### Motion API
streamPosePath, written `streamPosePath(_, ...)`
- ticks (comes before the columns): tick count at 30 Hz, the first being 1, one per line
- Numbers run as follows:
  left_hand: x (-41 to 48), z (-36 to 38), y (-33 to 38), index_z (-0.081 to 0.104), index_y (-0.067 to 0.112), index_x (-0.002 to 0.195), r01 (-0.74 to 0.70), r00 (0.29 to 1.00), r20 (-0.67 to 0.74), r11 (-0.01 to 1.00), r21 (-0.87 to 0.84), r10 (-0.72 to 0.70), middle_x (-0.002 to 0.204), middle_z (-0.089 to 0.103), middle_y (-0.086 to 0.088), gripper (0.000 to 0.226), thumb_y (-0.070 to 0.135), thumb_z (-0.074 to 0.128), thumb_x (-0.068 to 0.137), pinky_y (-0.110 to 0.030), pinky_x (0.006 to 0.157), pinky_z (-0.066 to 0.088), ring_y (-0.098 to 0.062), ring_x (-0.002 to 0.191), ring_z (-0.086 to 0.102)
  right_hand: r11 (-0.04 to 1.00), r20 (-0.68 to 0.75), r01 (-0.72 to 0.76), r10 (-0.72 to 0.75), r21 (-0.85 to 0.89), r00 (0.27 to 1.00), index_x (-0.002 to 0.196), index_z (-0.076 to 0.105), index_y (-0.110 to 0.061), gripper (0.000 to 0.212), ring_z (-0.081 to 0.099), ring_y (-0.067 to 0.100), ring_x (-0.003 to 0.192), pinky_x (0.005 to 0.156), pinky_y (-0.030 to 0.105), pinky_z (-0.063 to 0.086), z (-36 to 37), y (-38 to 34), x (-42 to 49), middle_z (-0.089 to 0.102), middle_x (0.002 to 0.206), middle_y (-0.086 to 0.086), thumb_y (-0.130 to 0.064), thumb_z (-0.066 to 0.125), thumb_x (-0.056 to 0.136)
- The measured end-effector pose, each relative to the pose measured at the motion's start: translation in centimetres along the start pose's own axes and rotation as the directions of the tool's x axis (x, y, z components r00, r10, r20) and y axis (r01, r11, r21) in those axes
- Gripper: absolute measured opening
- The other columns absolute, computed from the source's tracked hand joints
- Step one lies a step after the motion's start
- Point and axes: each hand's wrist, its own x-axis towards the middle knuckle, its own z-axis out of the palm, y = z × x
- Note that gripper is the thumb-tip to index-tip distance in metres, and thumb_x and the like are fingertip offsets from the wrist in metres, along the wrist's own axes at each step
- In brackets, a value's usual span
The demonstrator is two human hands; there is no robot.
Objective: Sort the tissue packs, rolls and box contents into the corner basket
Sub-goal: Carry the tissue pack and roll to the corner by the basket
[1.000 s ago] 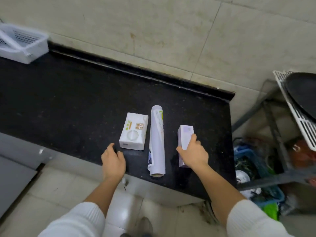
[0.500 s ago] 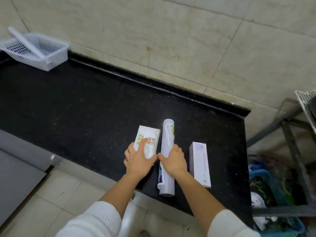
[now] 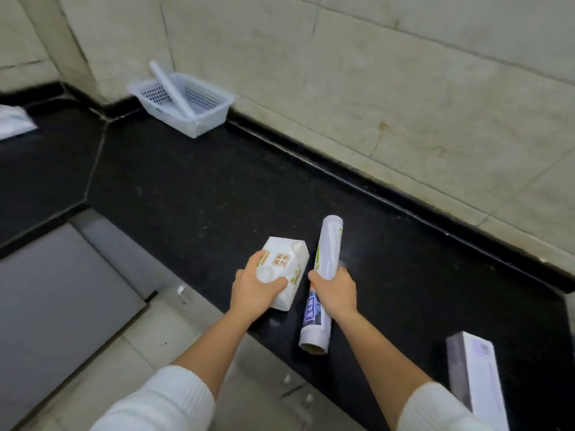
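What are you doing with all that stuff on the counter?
A person is tidying up. Their left hand grips a tissue pack and their right hand grips a long wrapped roll, both just above the black counter. The white basket in the corner already holds one white roll. A purple box lies on the counter, untouched.

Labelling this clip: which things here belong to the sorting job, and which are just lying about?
Job: tissue pack in left hand; roll in right hand; purple box; corner basket holding white roll.

Lying about: white item, far left.
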Motion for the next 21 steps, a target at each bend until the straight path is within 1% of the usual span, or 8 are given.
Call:
streamPosePath(3,3.7,-8.4,-1.9,0.039,0.046,0.134,0.020,0.997,-0.074,0.999,-0.035,-0.022,0.127,0.054,-0.004,0.087,0.050,0.066,0.052,-0.043,0.099,0.046,-0.025,0.112,0.054,0.999,0.040,0.045,-0.045,0.005,0.998,0.100,0.054,-0.012,0.048,0.064,0.023,0.086,0.073,0.037,0.056,7.4,-5.8,0.0,0.065,0.101,0.008,-0.043,0.071,0.067)
streamPosePath(6,7.0,-17.5,-4.7,0.039,0.042,0.136,0.029,0.993,-0.112,0.998,-0.050,-0.034,0.129,0.053,-0.005,0.083,0.044,0.071,0.059,-0.045,0.100,0.046,-0.024,0.113,0.054,0.998,0.080,0.051,-0.053,0.028,0.995,0.099,0.054,-0.013,0.047,0.065,0.025,0.087,0.077,0.042,0.058,15.4,-11.7,-1.1,0.064,0.101,0.008,-0.042,0.072,0.067)
streamPosePath(8,9.1,-23.2,-6.5,0.039,0.039,0.137,0.036,0.988,-0.151,0.998,-0.041,-0.042,0.130,0.053,-0.005,0.083,0.042,0.072,0.061,-0.045,0.101,0.045,-0.024,0.116,0.053,0.998,0.113,0.055,-0.059,0.037,0.992,0.103,0.056,-0.011,0.050,0.065,0.025,0.088,0.076,0.040,0.057,20.5,-15.3,-1.9,0.064,0.102,0.008,-0.041,0.072,0.067)
streamPosePath(10,11.1,-28.0,-8.0,0.039,0.037,0.138,0.053,0.977,-0.204,0.997,-0.047,-0.061,0.130,0.054,-0.005,0.087,0.046,0.069,0.057,-0.046,0.102,0.045,-0.026,0.117,0.053,0.997,0.157,0.070,-0.074,0.033,0.985,0.103,0.056,-0.011,0.051,0.064,0.023,0.085,0.070,0.036,0.056,25.1,-18.7,-2.5,0.064,0.102,0.008,-0.042,0.072,0.066)
streamPosePath(13,14.4,-33.9,-9.5,0.039,0.037,0.139,0.068,0.964,-0.253,0.995,-0.075,-0.085,0.131,0.053,-0.007,0.086,0.043,0.069,0.058,-0.043,0.100,0.045,-0.027,0.115,0.054,0.995,0.207,0.103,-0.101,0.004,0.973,0.098,0.056,-0.010,0.050,0.064,0.023,0.083,0.070,0.038,0.056,30.7,-23.3,-2.6,0.065,0.097,0.007,-0.043,0.069,0.062)
streamPosePath(17,19.8,-40.3,-10.7,0.037,0.042,0.138,0.090,0.942,-0.318,0.994,-0.059,-0.104,0.124,0.052,-0.008,0.081,0.039,0.071,0.065,-0.034,0.084,0.044,-0.027,0.105,0.054,0.988,0.239,0.149,-0.138,-0.030,0.961,0.095,0.057,-0.011,0.051,0.065,0.022,0.081,0.068,0.036,0.056,36.4,-28.8,-1.0,0.067,0.094,0.006,-0.045,0.066,0.058)
streamPosePath(19,22.8,-42.9,-11.0,0.036,0.041,0.138,0.086,0.939,-0.329,0.995,-0.053,-0.099,0.126,0.053,-0.007,0.081,0.040,0.071,0.066,-0.034,0.083,0.046,-0.026,0.106,0.056,0.984,0.247,0.171,-0.155,-0.046,0.956,0.096,0.057,-0.011,0.050,0.064,0.021,0.080,0.066,0.035,0.056,38.9,-31.4,0.5,0.065,0.093,0.005,-0.045,0.067,0.060)
streamPosePath(21,25.9,-45.3,-11.0,0.034,0.040,0.139,0.075,0.941,-0.328,0.996,-0.043,-0.086,0.128,0.053,-0.007,0.081,0.040,0.071,0.067,-0.037,0.087,0.048,-0.027,0.108,0.055,0.982,0.259,0.180,-0.161,-0.051,0.952,0.097,0.056,-0.012,0.050,0.064,0.020,0.079,0.065,0.036,0.056,41.3,-33.8,2.3,0.064,0.093,0.005,-0.045,0.067,0.061)
